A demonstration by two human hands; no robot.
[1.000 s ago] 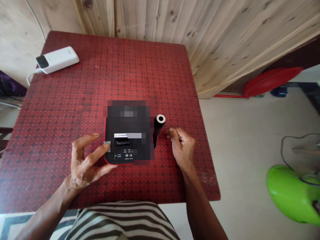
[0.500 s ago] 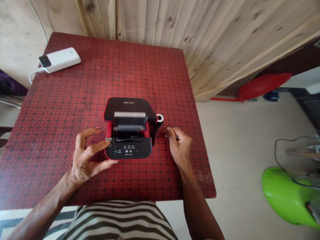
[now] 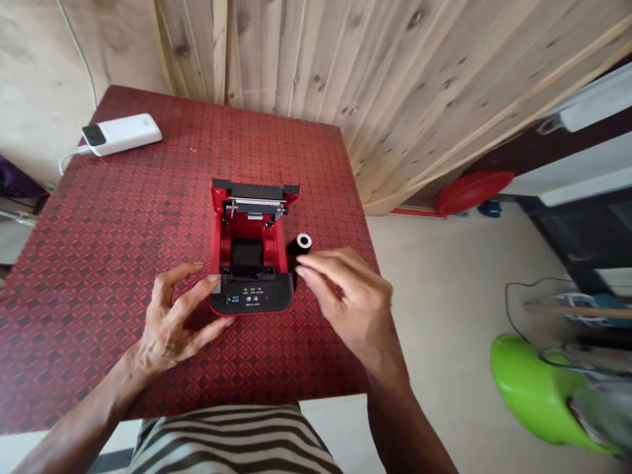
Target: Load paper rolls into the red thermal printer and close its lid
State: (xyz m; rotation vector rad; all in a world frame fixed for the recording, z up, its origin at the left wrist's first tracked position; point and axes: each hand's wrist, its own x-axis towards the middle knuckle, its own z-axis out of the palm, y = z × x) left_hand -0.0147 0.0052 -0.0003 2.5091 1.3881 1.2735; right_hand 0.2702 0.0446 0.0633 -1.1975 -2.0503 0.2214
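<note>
A small red and black label printer stands on the table with its lid raised, so the red inside and a metal roller bar show. My left hand has its fingers spread; the index fingertip touches the grey tab at the printer's left front corner, and the thumb lies by its front edge. My right hand is at the printer's right side, index finger and thumb stretched out with their tips close together. Just beyond those tips stands a black roll with a white core. I see nothing held in the right hand.
The table has a red patterned top. A white power bank with a cable lies at its back left. Wooden boards rise behind. On the floor to the right are a green plastic object and a red round item.
The printer's lid has swung up and back to stand open. My right hand has moved left, close to the roll, and its fingers have stretched out. My left hand stays at the tab.
</note>
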